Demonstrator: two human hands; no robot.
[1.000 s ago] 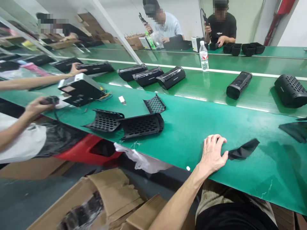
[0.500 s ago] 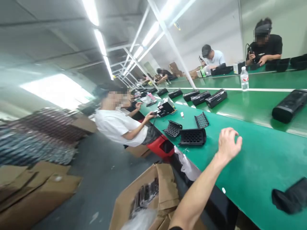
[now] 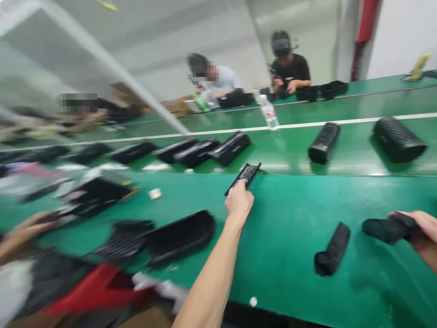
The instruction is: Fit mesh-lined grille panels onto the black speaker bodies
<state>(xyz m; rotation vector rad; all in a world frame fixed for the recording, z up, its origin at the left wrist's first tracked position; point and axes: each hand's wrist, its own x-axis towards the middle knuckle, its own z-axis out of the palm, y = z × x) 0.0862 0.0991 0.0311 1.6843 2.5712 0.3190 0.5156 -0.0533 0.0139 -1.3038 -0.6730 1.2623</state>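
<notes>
My left hand [image 3: 240, 200] reaches across the green table and is closed on the near end of a black perforated grille panel [image 3: 247, 175], which tilts up from the surface. To the right, at the frame's edge, my right hand [image 3: 421, 230] is closed on a black, soft-looking tube-like piece [image 3: 385, 229]. A similar black piece [image 3: 332, 249] lies on the table between the hands. Left of my left forearm rest a larger black curved housing [image 3: 182, 237] and another perforated grille panel [image 3: 124, 239], both blurred.
Black speaker-like units [image 3: 232, 146] line the far green strip, with two more, one a black unit [image 3: 324, 142], further right. A water bottle [image 3: 269, 113] stands behind. A co-worker's hand [image 3: 30, 230] is at the left, near a blurred box [image 3: 99, 184]. Other people sit opposite.
The view has swung right. My left hand, earlier empty above the table, has taken hold of the small grille panel. My right hand has come into view with a black piece.
</notes>
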